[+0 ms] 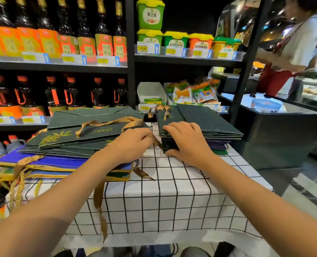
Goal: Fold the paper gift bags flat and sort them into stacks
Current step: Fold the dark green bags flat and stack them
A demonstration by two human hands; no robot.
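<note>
A stack of flattened dark green gift bags [206,121] lies on the right of the table with the white checked cloth [172,197]. My right hand [187,140] rests on that stack's near left corner, fingers over the top and thumb against its edge. On the left lies a wider pile: dark green bags with gold print [76,136] over blue and gold-edged bags [48,162]. My left hand [133,143] is at this pile's right edge, fingers curled round a brown ribbon handle [154,140].
Store shelves with dark sauce bottles [61,34] and tubs [150,13] stand right behind the table. Gold cords [16,190] and brown ribbons [99,201] hang over the table's front edge. A person [295,49] stands at a counter at the far right.
</note>
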